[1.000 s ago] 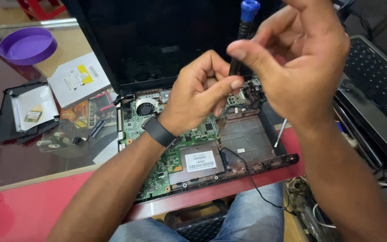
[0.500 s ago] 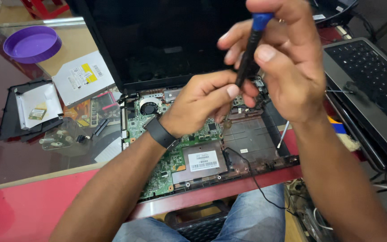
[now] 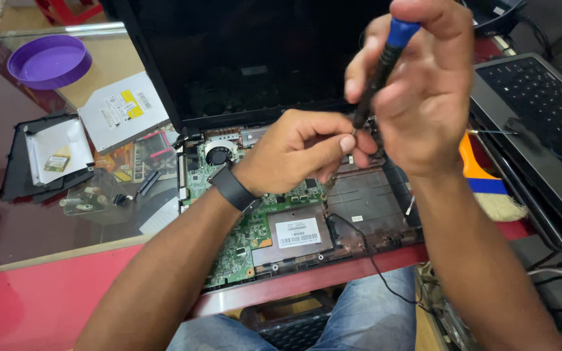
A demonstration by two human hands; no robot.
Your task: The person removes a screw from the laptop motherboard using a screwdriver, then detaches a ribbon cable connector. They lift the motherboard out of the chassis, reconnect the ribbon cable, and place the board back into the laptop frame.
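An opened laptop lies in front of me with its green motherboard (image 3: 242,237) and round fan (image 3: 216,155) bare, the dark screen (image 3: 242,58) tilted up behind. My right hand (image 3: 417,91) grips a screwdriver (image 3: 378,75) with a blue cap and black shaft, held nearly upright over the board's far right part. My left hand (image 3: 300,153), a black band on its wrist, pinches the screwdriver's lower shaft near the tip with thumb and fingers. The tip itself is hidden behind my fingers.
On the glass table at left lie a purple bowl (image 3: 48,62), a silver optical drive (image 3: 121,110), a black drive tray (image 3: 47,156) and small loose parts (image 3: 89,198). A second laptop's keyboard (image 3: 541,123) sits at right, beside an orange-handled brush (image 3: 482,185).
My right hand has moved right and farther back, raising the screwdriver more upright. The left hand slid right along with it and keeps pinching the shaft.
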